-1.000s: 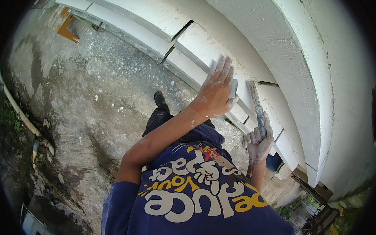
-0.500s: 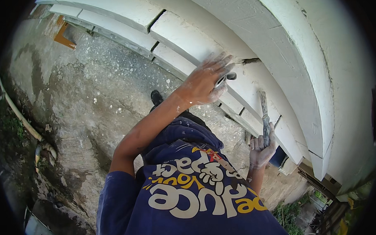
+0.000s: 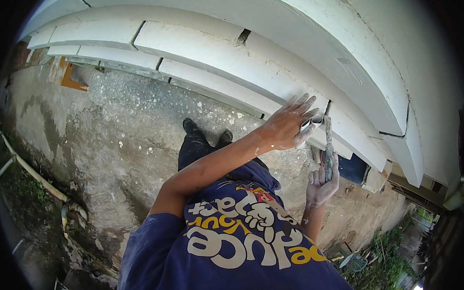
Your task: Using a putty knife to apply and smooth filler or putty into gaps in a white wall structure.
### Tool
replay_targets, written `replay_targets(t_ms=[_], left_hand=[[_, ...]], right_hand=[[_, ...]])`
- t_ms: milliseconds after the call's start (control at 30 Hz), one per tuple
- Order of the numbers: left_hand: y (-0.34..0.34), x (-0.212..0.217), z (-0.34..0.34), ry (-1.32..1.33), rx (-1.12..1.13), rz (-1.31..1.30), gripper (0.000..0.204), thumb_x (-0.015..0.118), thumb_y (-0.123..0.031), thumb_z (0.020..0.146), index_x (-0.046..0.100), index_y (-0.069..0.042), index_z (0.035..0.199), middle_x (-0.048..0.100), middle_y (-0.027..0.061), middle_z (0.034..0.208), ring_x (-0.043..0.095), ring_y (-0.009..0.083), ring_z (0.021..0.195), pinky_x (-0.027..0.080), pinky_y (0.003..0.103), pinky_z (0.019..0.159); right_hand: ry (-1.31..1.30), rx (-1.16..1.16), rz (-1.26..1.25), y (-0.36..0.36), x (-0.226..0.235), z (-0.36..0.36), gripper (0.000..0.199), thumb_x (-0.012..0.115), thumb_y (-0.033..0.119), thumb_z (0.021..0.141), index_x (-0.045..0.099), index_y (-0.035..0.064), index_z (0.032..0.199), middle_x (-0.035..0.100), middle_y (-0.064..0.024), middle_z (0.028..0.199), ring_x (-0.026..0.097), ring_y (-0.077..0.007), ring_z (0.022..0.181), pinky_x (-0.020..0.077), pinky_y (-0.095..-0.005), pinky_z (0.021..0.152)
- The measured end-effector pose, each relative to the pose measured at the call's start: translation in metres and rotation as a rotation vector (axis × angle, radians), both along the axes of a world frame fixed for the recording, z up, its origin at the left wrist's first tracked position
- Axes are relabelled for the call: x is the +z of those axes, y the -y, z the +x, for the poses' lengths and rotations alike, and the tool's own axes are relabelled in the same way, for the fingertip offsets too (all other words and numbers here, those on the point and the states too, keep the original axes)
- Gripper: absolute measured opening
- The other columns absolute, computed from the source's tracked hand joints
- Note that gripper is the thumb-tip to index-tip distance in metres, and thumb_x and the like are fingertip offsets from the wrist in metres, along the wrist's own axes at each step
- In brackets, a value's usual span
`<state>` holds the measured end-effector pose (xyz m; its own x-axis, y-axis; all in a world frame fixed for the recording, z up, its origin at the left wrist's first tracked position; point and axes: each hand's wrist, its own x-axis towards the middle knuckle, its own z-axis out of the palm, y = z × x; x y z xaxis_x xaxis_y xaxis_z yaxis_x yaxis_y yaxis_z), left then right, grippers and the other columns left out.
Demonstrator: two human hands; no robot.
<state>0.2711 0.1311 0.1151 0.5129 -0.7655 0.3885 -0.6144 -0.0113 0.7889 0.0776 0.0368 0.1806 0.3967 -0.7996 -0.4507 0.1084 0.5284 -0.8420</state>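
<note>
My left hand (image 3: pixel 288 125), pale with dust, lies across the edge of a white wall block (image 3: pixel 208 43), its fingers stretched out. Between its thumb and forefinger sits a curled grey sheet (image 3: pixel 311 123), partly hidden by the hand. To its right, my right hand (image 3: pixel 323 189) is closed round the handle of a narrow-bladed scraper (image 3: pixel 328 146) coated in whitish dust. The scraper points away from me, its tip close to a dark gap (image 3: pixel 328 108) between two blocks. Whether the tip touches the block cannot be made out.
White blocks step up in curved-looking rows, below a larger white ledge (image 3: pixel 341 59). Rough, paint-spotted concrete (image 3: pixel 134 112) lies beneath, with an orange frame corner (image 3: pixel 72 79) at far left. A dark blue object (image 3: pixel 351 169) is beyond my right hand; a long pale pipe (image 3: pixel 36 175) runs at left.
My left hand has slid to the right along the block with the curled sheet, coming near the scraper's tip. The view has shifted along the wall; the right hand keeps its grip.
</note>
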Motion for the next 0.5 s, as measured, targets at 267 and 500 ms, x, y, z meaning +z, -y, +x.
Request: replay_targets(t_ms=[267,500], left_hand=[[0.056,-0.028,0.006,0.301,0.018,0.182,0.05,0.045,-0.035,0.105,0.049,-0.015,0.15,0.038,0.0075,0.162,0.025,0.0268,0.154,0.019,0.048,0.127],[-0.079,-0.006,0.083,0.224,0.417,0.343,0.046,0.038,-0.036,0.107,0.05,-0.028,0.151,0.038,-0.005,0.163,0.025,0.0258,0.155,0.018,0.048,0.128]], right_hand=[[0.036,-0.109,0.08,-0.008,-0.022,-0.052,0.042,0.043,0.029,0.108,0.053,0.0143,0.146,0.018,0.0087,0.055,0.016,-0.0063,0.043,0.0214,-0.0251,0.043],[0.103,-0.073,0.201,-0.011,-0.051,-0.056,0.042,0.047,0.031,0.107,0.054,0.0135,0.145,0.02,0.0081,0.057,0.018,-0.0066,0.044,0.0226,-0.0256,0.045]])
